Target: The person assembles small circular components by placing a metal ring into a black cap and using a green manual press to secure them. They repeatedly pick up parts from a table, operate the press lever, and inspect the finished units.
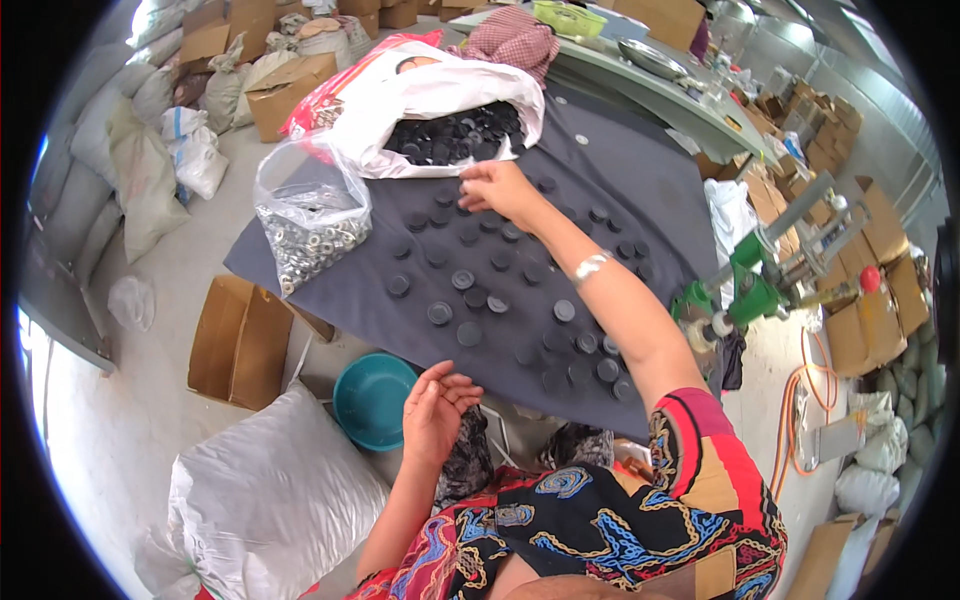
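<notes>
Closest to you, your left hand (436,412) hangs palm-up with fingers loosely curled, holding nothing, right above the teal bowl (372,400) and a white sack (270,495). Past that, black round caps (480,290) lie scattered over the dark cloth (620,170). Your right hand (497,190) reaches way out across them, fingers bent down onto caps near the white bag (440,100) full of more caps. A clear bag of metal rings (310,225) sits left; the green press (750,285) stands right.
</notes>
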Tool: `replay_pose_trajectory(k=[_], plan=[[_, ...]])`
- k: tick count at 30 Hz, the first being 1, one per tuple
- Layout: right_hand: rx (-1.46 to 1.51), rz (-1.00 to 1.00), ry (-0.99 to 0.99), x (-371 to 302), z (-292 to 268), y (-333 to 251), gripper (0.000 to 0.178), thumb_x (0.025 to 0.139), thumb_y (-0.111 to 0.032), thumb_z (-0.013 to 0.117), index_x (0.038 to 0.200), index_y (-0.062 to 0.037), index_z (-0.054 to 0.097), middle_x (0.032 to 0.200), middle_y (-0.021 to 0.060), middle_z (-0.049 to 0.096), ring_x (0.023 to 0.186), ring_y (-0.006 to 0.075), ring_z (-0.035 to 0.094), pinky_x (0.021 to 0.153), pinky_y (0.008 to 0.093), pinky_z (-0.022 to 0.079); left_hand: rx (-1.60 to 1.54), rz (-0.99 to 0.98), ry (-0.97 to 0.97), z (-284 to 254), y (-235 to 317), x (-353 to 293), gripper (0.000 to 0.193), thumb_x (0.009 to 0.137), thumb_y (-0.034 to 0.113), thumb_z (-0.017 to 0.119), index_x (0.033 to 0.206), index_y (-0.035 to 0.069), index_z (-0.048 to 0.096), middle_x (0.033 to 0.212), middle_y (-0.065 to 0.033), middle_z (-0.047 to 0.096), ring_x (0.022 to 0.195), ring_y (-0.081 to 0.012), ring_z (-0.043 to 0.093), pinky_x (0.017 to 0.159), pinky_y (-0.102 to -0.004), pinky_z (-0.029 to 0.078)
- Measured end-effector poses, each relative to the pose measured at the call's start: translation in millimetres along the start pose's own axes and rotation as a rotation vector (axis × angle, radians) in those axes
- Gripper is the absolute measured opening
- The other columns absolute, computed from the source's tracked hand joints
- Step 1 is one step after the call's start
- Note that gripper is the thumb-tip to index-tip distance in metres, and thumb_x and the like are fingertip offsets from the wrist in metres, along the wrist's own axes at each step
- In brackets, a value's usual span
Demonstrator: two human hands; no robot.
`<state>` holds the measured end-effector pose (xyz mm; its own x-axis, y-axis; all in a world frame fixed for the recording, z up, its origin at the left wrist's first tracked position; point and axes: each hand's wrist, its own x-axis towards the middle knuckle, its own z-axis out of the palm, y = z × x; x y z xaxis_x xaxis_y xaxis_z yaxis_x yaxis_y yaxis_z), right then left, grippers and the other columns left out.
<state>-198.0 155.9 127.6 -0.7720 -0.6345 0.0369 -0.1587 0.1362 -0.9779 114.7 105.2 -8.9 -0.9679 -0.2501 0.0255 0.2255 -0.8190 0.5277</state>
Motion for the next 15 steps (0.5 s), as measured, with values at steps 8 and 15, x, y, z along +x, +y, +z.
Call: replay_pose_trajectory(k=[8, 15], plan=[[-0.456, -0.526, 0.451, -265.2, -98.8, -69.6, 0.013, 0.090, -0.003, 0.061, 0.102, 0.0005, 0.066, 0.088, 0.0033, 0.066, 0.076, 0.0104, 0.065, 0.068, 0.0228, 0.051, 0.197, 0.016, -0.017, 11.8, -6.0, -0.7, 0.028, 0.096, 0.011, 0.052, 0.120, -0.002, 0.056, 0.104, -0.0164, 0.065, 0.089, -0.0279, 0.066, 0.077, -0.0355, 0.053], [-0.780, -0.865, 1.376, -398.1, -202.5, -99.5, 0.019, 0.092, -0.009, 0.064, 0.108, 0.0006, 0.066, 0.090, 0.0051, 0.065, 0.084, 0.0118, 0.063, 0.076, 0.0225, 0.050, 0.764, 0.164, -0.150, 82.0, -39.7, 4.2, 0.026, 0.089, 0.000, 0.060, 0.115, -0.001, 0.061, 0.097, -0.0094, 0.066, 0.087, -0.0183, 0.064, 0.081, -0.0292, 0.049]])
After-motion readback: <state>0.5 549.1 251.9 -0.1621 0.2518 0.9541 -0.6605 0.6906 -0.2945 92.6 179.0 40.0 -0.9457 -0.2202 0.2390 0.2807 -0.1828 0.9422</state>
